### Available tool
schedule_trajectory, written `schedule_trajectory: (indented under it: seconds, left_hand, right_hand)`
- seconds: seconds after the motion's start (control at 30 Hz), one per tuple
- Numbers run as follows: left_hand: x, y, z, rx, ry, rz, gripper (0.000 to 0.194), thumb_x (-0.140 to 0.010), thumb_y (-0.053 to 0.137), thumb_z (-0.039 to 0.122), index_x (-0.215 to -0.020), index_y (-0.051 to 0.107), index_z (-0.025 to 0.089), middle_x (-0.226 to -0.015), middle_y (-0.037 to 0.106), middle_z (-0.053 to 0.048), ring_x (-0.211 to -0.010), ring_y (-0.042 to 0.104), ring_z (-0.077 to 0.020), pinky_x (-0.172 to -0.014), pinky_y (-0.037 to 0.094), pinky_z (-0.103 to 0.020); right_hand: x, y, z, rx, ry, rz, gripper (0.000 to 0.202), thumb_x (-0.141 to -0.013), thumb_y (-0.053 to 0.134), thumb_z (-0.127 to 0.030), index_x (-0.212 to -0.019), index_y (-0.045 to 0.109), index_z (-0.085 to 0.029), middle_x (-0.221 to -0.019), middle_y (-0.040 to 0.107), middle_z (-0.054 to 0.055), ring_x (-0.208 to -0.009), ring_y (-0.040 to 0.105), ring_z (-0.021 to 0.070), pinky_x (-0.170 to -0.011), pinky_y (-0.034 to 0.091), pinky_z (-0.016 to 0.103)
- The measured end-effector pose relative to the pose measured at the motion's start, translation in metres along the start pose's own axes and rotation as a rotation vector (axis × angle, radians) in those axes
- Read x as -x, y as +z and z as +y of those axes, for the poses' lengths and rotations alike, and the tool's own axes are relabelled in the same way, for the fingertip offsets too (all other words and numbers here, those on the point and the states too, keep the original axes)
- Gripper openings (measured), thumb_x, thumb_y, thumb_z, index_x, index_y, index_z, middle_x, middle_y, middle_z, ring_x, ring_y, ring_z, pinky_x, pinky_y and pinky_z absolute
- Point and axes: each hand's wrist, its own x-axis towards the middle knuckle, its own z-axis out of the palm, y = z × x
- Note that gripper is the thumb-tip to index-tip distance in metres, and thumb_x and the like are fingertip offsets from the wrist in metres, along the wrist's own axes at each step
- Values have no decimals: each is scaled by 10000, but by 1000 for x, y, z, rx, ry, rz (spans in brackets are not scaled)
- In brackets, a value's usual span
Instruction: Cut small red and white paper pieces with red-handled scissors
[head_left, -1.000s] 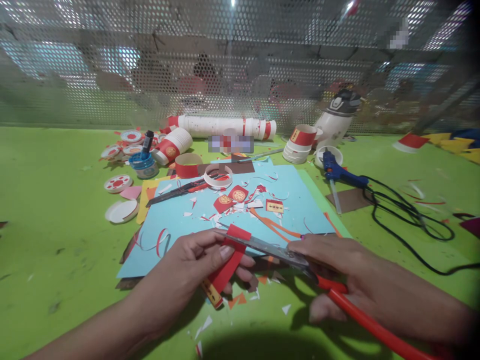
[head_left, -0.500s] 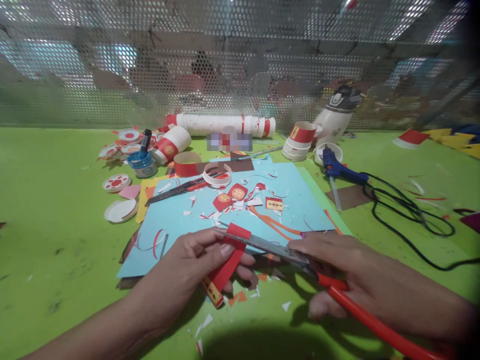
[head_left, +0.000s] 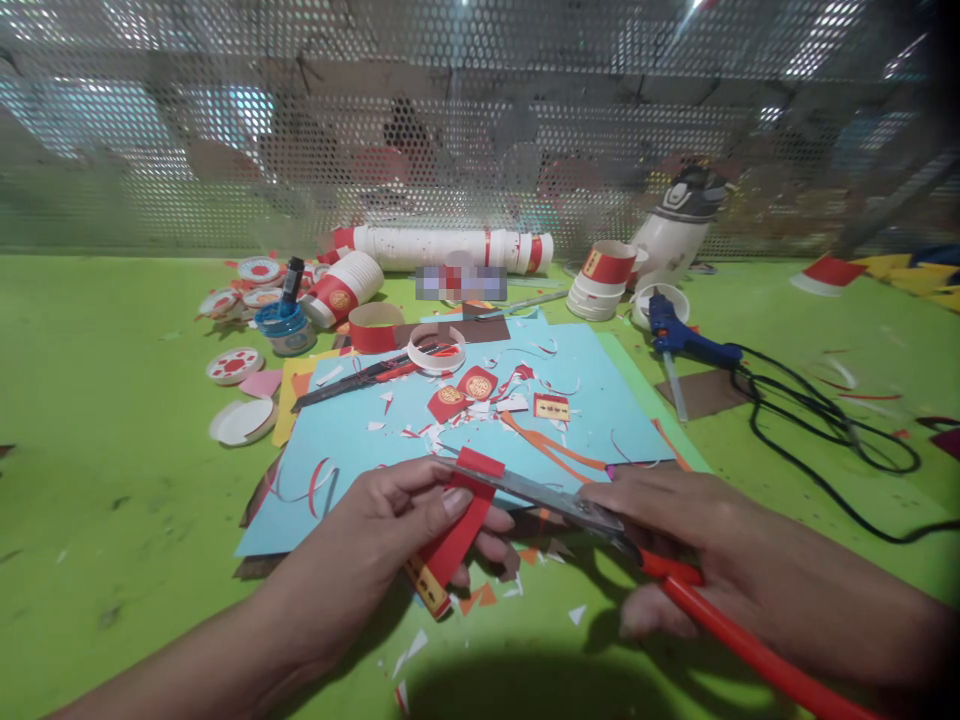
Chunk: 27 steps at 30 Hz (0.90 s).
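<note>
Between its thumb and fingers, my left hand [head_left: 405, 530] pinches a red paper strip [head_left: 466, 525] with a yellow printed band at its lower end. My right hand [head_left: 697, 550] is closed around the scissors [head_left: 555, 500], which have red handles. The blades lie across the upper part of the strip, near my left thumb. Beyond my hands, a light blue sheet [head_left: 592, 400] bears red and gold paper pieces [head_left: 476, 385], white and red scraps, orange strips and a white ring [head_left: 436, 350].
A blue glue gun [head_left: 690, 340] with a black cord lies right. Behind stand stacked paper cups [head_left: 600, 280], a long white cup tube [head_left: 435, 248] and a bottle [head_left: 679, 225]. A blue-rimmed jar [head_left: 285, 328] and round lids [head_left: 241, 422] are left. Perforated metal mesh rises behind the table.
The view has shifted very slightly. Both hands, the strip and the scissors keep nearly the same positions, with the blades still across the strip.
</note>
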Motion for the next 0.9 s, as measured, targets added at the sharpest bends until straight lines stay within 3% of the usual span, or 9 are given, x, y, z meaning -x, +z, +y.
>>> schedule_trajectory:
  seconds: [0.3, 0.5, 0.7, 0.9]
  left_hand:
    - [1, 0, 2, 10, -15, -8, 205, -841, 562, 291, -910, 669, 130, -825, 707, -100, -730, 679, -185, -546, 485, -203]
    - [0, 1, 2, 7, -22, 7, 212, -841, 563, 294, -929, 665, 131, -830, 711, -102, -745, 681, -191, -578, 487, -215]
    - [0, 1, 3, 15, -30, 2, 226, -840, 564, 294, -944, 659, 116, -828, 713, -119, -722, 675, -176, -576, 485, -216]
    - [-1, -1, 1, 45, -54, -11, 213, -836, 568, 292, -918, 654, 115, -846, 708, -122, -725, 669, -167, -589, 485, -215]
  right_hand:
    - [-2, 1, 3, 1, -25, -10, 539, -729, 582, -625, -1112, 608, -247, -1159, 602, 119, -1097, 488, 370, -847, 435, 478]
    - [-2, 3, 4, 26, -16, -12, 590, -725, 554, -659, -1150, 585, -251, -1252, 552, 132, -1155, 448, 388, -850, 436, 490]
    - [1, 6, 7, 78, -47, 14, 533, -757, 546, -630, -1136, 594, -257, -1214, 582, 107, -1168, 448, 369, -857, 450, 464]
    - [1, 4, 6, 87, -69, 18, 514, -776, 555, -594, -1156, 601, -252, -1173, 614, 95, -1091, 525, 339, -837, 470, 449]
